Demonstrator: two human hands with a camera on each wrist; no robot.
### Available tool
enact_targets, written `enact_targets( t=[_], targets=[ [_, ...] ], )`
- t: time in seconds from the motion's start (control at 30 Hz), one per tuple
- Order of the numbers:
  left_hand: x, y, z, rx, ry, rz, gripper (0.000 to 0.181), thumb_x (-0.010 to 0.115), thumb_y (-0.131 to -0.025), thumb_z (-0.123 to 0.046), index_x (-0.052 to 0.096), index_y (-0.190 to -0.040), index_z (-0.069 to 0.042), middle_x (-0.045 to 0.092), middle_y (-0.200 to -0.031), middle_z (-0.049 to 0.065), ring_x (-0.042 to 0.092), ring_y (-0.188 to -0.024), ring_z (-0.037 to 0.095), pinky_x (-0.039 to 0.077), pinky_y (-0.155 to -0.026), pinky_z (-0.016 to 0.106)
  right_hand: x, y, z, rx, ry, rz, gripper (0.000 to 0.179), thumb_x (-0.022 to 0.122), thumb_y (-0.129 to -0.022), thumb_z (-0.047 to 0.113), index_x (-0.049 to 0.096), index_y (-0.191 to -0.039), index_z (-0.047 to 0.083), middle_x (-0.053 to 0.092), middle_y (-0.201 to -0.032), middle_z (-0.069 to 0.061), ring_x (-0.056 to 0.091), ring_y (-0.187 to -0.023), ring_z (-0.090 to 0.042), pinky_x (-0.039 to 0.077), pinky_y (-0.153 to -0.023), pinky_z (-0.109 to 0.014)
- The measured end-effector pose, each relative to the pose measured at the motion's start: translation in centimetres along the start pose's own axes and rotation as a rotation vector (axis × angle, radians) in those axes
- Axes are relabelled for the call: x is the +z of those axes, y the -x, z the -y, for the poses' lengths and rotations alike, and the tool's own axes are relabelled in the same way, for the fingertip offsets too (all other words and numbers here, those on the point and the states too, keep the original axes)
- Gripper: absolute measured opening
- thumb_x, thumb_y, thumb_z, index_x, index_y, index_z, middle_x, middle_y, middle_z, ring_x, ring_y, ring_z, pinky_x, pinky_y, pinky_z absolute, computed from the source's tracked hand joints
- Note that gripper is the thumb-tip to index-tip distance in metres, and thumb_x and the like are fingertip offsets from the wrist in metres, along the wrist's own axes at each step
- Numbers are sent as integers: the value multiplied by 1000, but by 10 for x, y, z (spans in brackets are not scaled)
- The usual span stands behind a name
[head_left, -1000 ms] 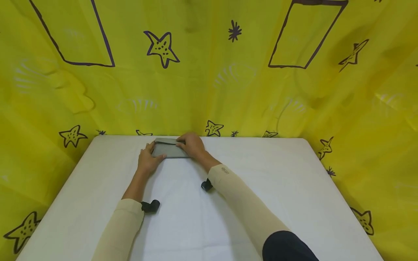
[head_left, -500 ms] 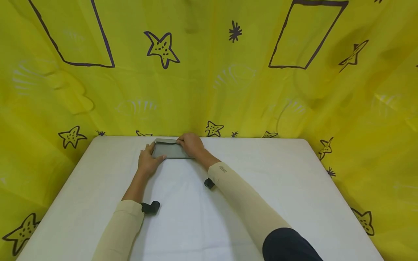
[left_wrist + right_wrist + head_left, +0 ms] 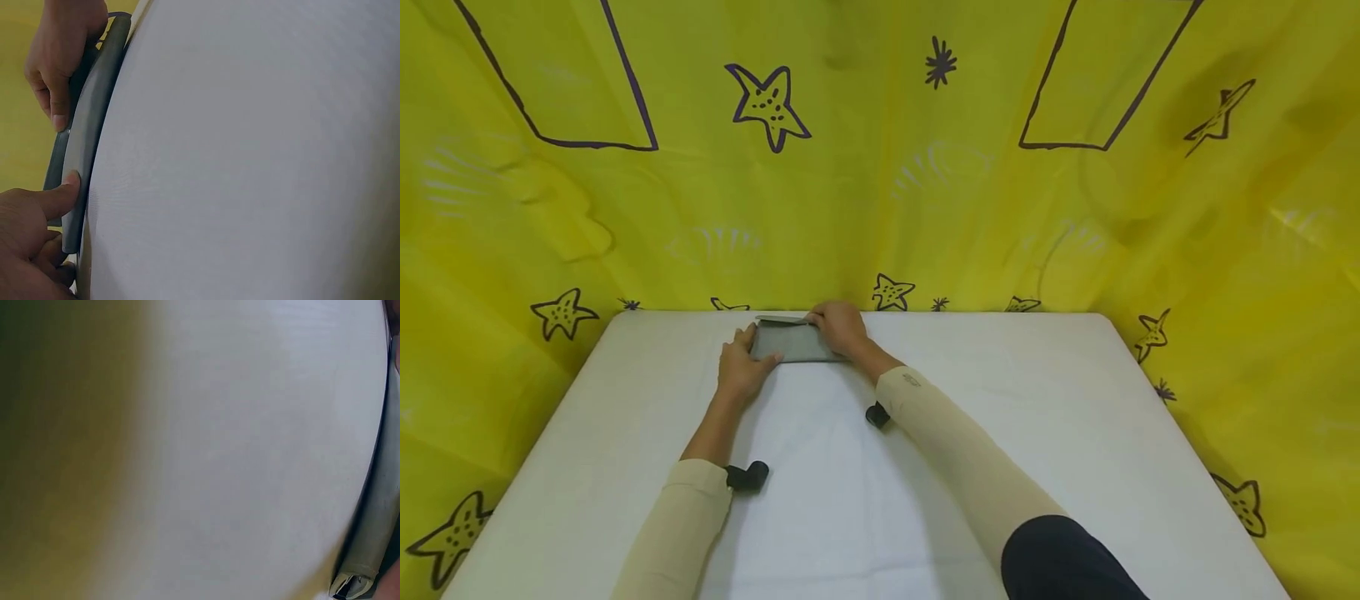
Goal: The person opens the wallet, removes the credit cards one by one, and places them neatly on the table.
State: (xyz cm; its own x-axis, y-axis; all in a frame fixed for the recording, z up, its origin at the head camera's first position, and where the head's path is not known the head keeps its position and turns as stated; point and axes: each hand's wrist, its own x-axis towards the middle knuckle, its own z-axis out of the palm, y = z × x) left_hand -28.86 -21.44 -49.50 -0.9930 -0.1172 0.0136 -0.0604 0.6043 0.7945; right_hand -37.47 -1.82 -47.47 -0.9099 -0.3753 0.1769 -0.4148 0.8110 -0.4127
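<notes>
A flat grey-green case [image 3: 797, 343] with a flap [image 3: 781, 320] along its far side lies near the table's back edge. My left hand [image 3: 743, 367] grips its left end, the thumb lying on the near face in the left wrist view. At the far right side, my right hand [image 3: 842, 329] pinches the flap between thumb and fingers. The left wrist view shows the flap standing apart from the body of the case [image 3: 94, 125]. An open end of the case [image 3: 372, 531] shows in the right wrist view. What is inside cannot be made out.
A white-covered table [image 3: 1000, 433] spreads out below the arms. A yellow curtain [image 3: 850, 208] with drawn stars hangs right behind the back edge and along both sides. Small black cameras sit on both wrists.
The flap has tipped a little farther back, and more of the case's face shows. My right hand has shifted slightly with the flap. My left hand keeps its place.
</notes>
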Motion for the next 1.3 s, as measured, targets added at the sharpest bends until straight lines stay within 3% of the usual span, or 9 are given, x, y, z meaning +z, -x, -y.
enact_targets(
  t=[0.17, 0.3, 0.47, 0.6, 0.73, 1.03, 1.17, 1.3],
  targets=[
    [0, 3, 0, -5, 20, 9, 83, 74, -99, -19, 26, -163, 5, 20, -167, 30, 5, -157, 50, 3, -127, 57, 0, -3, 0, 78, -91, -25, 29, 59, -109, 29, 81, -116, 12, 77, -107, -1, 68, -94, -15, 55, -86, -31],
    [-2, 4, -1, 17, 10, -1, 83, 75, -98, -18, 28, -162, 6, 22, -166, 32, 6, -156, 53, 4, -127, 59, -1, -4, -1, 93, -126, -10, 29, 61, -109, 30, 81, -117, 12, 77, -109, -1, 68, -98, -16, 56, -88, -32],
    [-10, -1, 0, -7, -24, 25, 82, 71, -101, -20, 24, -165, 1, 13, -169, 31, -1, -154, 57, 4, -126, 62, -4, -6, -3, -1, -176, 1, 29, 62, -108, 30, 81, -120, 11, 77, -118, -4, 70, -103, -18, 56, -90, -33],
    [-13, -5, 1, -20, -41, 48, 83, 70, -102, -23, 22, -166, -1, 8, -170, 31, -4, -152, 60, 6, -124, 66, -8, -3, -8, -70, -220, 36, 30, 68, -105, 29, 78, -126, 10, 74, -126, -5, 67, -116, -20, 53, -99, -33],
    [-8, -3, 2, -24, -24, 62, 83, 70, -102, -24, 22, -166, -1, 7, -170, 32, -5, -152, 60, 6, -124, 67, -10, 6, -16, -78, -258, 30, 33, 76, -100, 25, 76, -129, 10, 72, -132, -6, 63, -127, -23, 48, -108, -34],
    [-7, -3, 5, -46, -48, 96, 86, 68, -103, -26, 16, -168, -3, 3, -170, 32, -6, -152, 60, 6, -123, 68, -21, 20, -26, -178, -380, -109, 14, 79, -97, 12, 82, -109, 7, 77, -112, -5, 69, -107, -20, 54, -93, -26],
    [-8, -5, 3, -57, -36, 121, 88, 67, -103, -25, 12, -168, -3, 1, -171, 31, -8, -153, 59, 5, -124, 67, -28, 24, -33, -209, -387, -149, 8, 79, -95, 6, 83, -102, 4, 76, -104, -7, 68, -98, -21, 54, -86, -27],
    [-7, -6, -1, -57, -18, 127, 89, 68, -102, -23, 12, -168, -2, 3, -171, 29, -9, -154, 56, 3, -125, 64, -33, 27, -41, -194, -313, -146, 9, 78, -97, 11, 84, -103, 6, 75, -101, -4, 64, -94, -19, 51, -83, -28]
  ],
)
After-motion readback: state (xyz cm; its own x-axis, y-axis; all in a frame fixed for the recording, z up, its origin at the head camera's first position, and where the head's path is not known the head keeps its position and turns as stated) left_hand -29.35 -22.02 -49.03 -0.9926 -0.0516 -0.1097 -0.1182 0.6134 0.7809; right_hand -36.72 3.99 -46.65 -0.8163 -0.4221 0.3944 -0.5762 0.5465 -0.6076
